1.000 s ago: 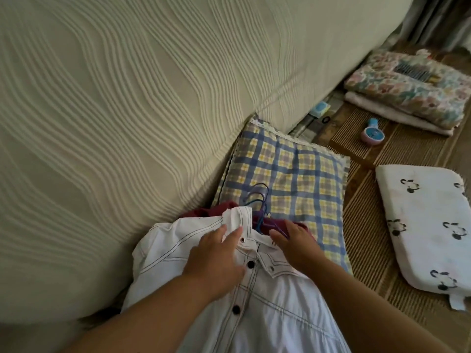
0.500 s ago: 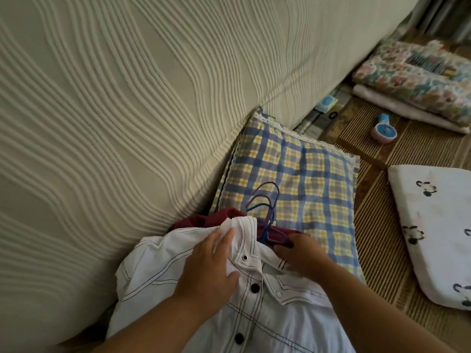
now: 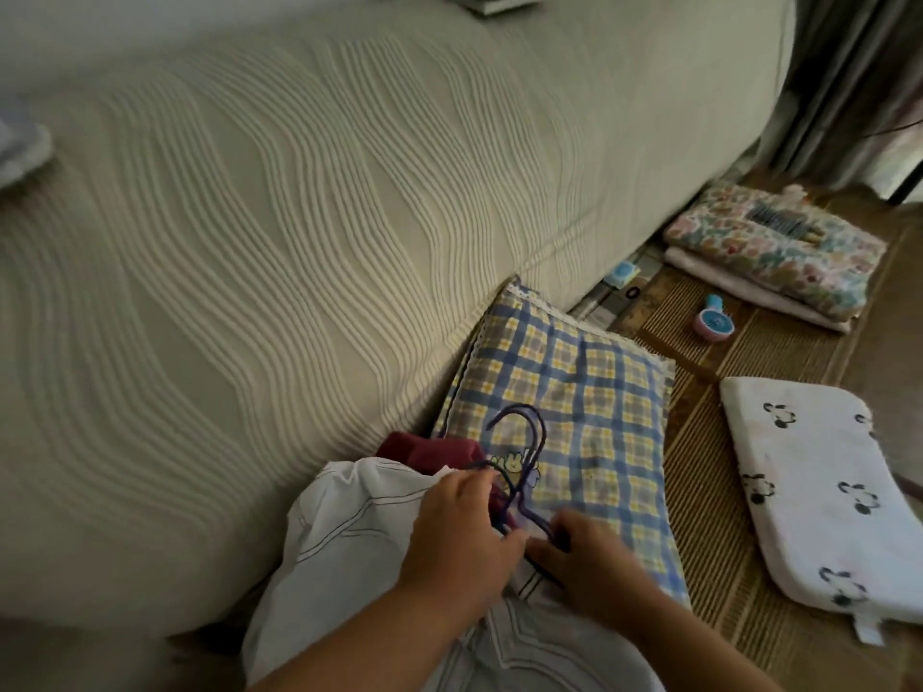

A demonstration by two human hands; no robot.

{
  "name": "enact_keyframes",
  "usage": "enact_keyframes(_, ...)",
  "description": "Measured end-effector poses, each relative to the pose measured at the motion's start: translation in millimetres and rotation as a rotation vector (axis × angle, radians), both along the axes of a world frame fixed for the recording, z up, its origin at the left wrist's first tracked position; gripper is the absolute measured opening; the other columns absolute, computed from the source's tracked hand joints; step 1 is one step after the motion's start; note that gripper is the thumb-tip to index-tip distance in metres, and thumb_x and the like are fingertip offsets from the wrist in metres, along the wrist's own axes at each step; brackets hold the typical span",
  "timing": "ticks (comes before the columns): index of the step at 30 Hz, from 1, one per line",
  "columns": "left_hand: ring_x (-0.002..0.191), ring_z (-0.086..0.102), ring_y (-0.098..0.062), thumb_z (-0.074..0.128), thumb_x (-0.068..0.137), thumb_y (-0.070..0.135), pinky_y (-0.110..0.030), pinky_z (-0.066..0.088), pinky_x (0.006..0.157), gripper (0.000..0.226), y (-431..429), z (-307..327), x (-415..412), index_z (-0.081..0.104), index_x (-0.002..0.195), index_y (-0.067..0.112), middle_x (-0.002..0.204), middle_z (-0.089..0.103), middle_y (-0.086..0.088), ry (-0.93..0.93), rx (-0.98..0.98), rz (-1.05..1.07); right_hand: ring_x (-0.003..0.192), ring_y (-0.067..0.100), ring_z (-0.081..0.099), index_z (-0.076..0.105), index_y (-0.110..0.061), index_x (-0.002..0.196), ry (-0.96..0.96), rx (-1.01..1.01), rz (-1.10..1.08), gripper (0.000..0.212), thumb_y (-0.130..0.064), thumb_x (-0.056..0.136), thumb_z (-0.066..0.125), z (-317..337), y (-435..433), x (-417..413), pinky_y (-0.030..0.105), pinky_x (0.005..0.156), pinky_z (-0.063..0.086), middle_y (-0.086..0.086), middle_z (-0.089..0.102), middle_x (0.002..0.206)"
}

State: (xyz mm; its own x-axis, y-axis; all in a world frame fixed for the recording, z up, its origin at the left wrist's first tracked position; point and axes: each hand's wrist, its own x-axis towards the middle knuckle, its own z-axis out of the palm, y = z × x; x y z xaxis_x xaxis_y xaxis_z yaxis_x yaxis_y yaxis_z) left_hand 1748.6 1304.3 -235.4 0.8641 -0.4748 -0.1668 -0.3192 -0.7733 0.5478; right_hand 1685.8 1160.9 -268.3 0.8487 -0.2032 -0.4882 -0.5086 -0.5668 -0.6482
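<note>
White shirt [image 3: 349,541], dark-stitched, lies rumpled on blue hangers [image 3: 541,437].

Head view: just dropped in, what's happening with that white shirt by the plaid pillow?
A person is working at the collar of a white shirt that lies against a cream cover. The right hand holds the blue hangers at the neck, and their hooks lie on the plaid pillow. The left hand sits curled at the collar, but blur hides what it grips. A maroon garment lies under the shirt.
</note>
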Motion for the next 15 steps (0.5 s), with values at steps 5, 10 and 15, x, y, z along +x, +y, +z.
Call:
enact_keyframes(5, 0.134, 0.025, -0.008, 0.064, 0.084, 0.035, -0.015, 0.018, 0.104, 0.065, 30, 33, -34, 0.033, 0.141, 0.024, 0.143, 0.030, 0.007, 0.005, -0.102, 0.019, 0.058, 0.003, 0.051, 0.052, -0.027, 0.082, -0.043, 0.028, -0.007, 0.022, -0.047, 0.086, 0.060, 35, 12, -27, 0.014, 0.049, 0.039, -0.006, 0.057, 0.072)
enact_keyframes(10, 0.123, 0.030, 0.000, 0.068, 0.082, 0.032, -0.001, 0.018, 0.095, 0.056, 47, 56, -65, 0.042, 0.131, 0.026, 0.136, 0.030, 0.008, -0.086, -0.190, 0.055, 0.059, 0.002, 0.048, 0.052, -0.028, 0.079, -0.089, -0.015, 0.043, 0.024, -0.049, 0.083, 0.061, 58, 20, -47, 0.013, 0.050, 0.035, -0.008, 0.054, 0.070)
enact_keyframes(15, 0.088, 0.043, 0.005, 0.069, 0.080, 0.037, 0.000, 0.033, 0.066, 0.048, 41, 68, -77, 0.044, 0.120, 0.029, 0.112, 0.039, 0.011, -0.074, -0.273, 0.211, 0.053, -0.004, 0.051, 0.053, -0.029, 0.081, -0.091, 0.090, 0.074, 0.016, -0.041, 0.086, 0.062, 68, 32, -58, 0.004, 0.043, 0.036, -0.008, 0.057, 0.073)
